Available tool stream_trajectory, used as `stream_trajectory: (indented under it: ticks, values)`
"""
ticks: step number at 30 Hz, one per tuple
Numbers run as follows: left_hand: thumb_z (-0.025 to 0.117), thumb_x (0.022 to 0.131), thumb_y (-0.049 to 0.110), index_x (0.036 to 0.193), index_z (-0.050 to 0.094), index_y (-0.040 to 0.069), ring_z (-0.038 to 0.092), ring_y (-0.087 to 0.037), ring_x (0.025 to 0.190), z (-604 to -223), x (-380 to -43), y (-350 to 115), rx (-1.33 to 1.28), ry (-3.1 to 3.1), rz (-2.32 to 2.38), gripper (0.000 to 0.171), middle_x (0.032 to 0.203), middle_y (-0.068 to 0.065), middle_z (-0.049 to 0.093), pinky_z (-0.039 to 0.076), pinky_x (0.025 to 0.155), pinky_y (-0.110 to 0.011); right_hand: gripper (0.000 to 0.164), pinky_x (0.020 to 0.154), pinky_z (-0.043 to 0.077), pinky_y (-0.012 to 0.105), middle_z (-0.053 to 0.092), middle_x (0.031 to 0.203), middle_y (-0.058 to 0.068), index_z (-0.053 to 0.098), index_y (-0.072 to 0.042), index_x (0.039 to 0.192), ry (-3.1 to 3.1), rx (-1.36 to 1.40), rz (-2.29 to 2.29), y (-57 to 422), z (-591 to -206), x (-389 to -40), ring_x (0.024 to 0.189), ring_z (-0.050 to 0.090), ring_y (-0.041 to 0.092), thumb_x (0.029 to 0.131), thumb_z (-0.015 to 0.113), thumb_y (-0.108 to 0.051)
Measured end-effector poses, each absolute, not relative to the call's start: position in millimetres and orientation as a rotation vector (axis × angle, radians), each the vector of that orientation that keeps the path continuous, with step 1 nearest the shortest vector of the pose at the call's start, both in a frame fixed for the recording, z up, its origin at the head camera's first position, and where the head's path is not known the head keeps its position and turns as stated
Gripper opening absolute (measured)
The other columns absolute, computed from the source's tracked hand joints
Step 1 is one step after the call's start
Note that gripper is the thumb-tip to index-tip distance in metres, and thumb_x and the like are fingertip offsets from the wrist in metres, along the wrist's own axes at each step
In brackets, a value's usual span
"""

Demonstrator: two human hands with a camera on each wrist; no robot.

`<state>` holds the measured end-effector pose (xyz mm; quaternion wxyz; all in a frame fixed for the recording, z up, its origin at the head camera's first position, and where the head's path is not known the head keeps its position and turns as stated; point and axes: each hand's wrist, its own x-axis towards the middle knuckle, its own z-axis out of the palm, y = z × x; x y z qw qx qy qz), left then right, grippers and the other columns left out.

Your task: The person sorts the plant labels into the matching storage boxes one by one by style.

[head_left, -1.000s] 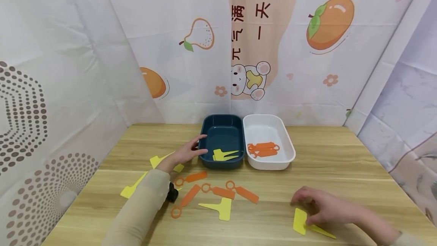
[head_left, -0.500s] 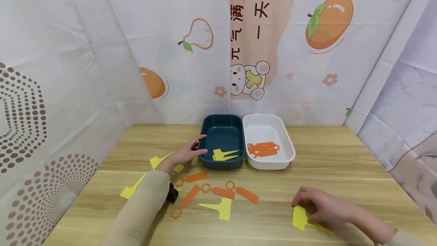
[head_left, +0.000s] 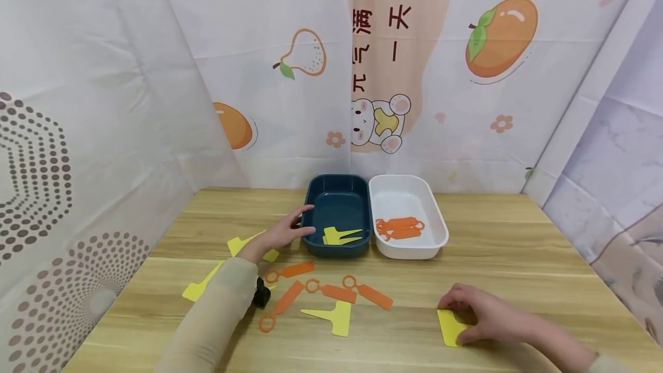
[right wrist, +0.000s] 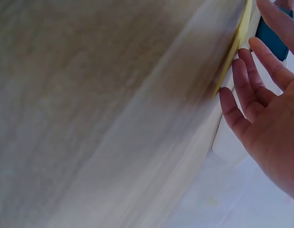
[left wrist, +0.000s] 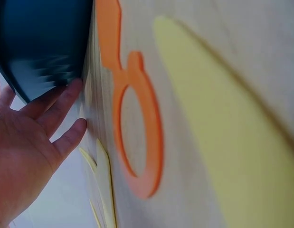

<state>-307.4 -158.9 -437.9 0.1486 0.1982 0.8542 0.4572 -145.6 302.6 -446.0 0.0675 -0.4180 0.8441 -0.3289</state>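
Note:
My left hand rests at the left side of the dark blue tray, its fingers spread and touching the wall in the left wrist view. Inside that tray lie yellow T-shaped plant labels. At the right front, my right hand pinches another yellow T-shaped plant label by its broad head, thumb at the near edge and fingers at the far edge. Its pointed stem is hidden under the hand. In the right wrist view this label lies low against the table.
A white tray with several orange ring tags adjoins the blue one. Loose orange ring tags and a yellow label lie mid-table. More yellow labels lie around the left forearm. A patterned curtain stands behind.
My right hand has closed around the yellow plant label, which has shifted slightly left and away from me and turned a little. The left hand has stayed at the blue tray.

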Motion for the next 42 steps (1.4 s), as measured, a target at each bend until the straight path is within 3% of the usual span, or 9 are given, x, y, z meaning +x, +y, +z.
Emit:
stream_trajectory:
  ticks: [4, 12, 16, 20, 33, 42]
  values:
    - [0.056, 0.100, 0.025, 0.155, 0.024, 0.018, 0.019, -0.046, 0.141, -435, -307, -159, 0.576, 2.454, 1.316, 0.064, 0.159, -0.018, 0.015, 0.024, 0.109, -0.058, 0.055, 0.073, 0.045, 0.025, 0.053, 0.104, -0.010, 0.060, -0.013, 0.118, 2.580, -1.240, -0.926, 302, -445, -144, 0.088, 0.049, 0.006, 0.072, 0.086, -0.028]
    - [0.056, 0.100, 0.027, 0.155, 0.024, 0.017, 0.022, -0.047, 0.139, -436, -306, -159, 0.577, 2.474, 1.285, 0.064, 0.158, -0.020, 0.017, 0.027, 0.108, -0.059, 0.055, 0.073, 0.044, 0.025, 0.052, 0.102, -0.013, 0.060, -0.016, 0.118, 2.612, -1.235, -0.874, 299, -445, -143, 0.088, 0.047, 0.005, 0.070, 0.086, -0.021]
    - [0.056, 0.100, 0.028, 0.155, 0.023, 0.016, 0.022, -0.047, 0.140, -437, -307, -158, 0.591, 2.473, 1.276, 0.065, 0.158, -0.020, 0.016, 0.026, 0.108, -0.058, 0.054, 0.071, 0.044, 0.026, 0.049, 0.100, -0.014, 0.060, -0.017, 0.115, 2.652, -1.153, -0.820, 296, -443, -140, 0.087, 0.046, 0.004, 0.071, 0.086, -0.035]
    - [0.057, 0.100, 0.027, 0.155, 0.022, 0.016, 0.021, -0.046, 0.140, -436, -306, -158, 0.581, 2.465, 1.289, 0.066, 0.159, -0.019, 0.015, 0.025, 0.109, -0.058, 0.060, 0.070, 0.045, 0.026, 0.047, 0.098, -0.015, 0.059, -0.019, 0.112, 2.733, -1.114, -0.735, 292, -444, -138, 0.086, 0.046, 0.003, 0.065, 0.086, -0.047]
    - [0.057, 0.100, 0.026, 0.155, 0.024, 0.017, 0.024, -0.045, 0.139, -434, -304, -157, 0.553, 2.482, 1.299, 0.065, 0.158, -0.018, 0.018, 0.028, 0.108, -0.058, 0.057, 0.067, 0.042, 0.022, 0.047, 0.091, -0.012, 0.056, -0.016, 0.107, 2.578, -1.141, -0.852, 290, -439, -152, 0.082, 0.044, 0.003, 0.063, 0.090, -0.028]
    - [0.057, 0.100, 0.026, 0.155, 0.024, 0.018, 0.023, -0.045, 0.140, -435, -304, -158, 0.557, 2.476, 1.296, 0.064, 0.159, -0.017, 0.017, 0.027, 0.109, -0.057, 0.045, 0.067, 0.044, 0.023, 0.051, 0.096, -0.010, 0.059, -0.015, 0.108, 2.458, -1.143, -0.976, 289, -436, -155, 0.083, 0.047, 0.004, 0.071, 0.084, -0.016]
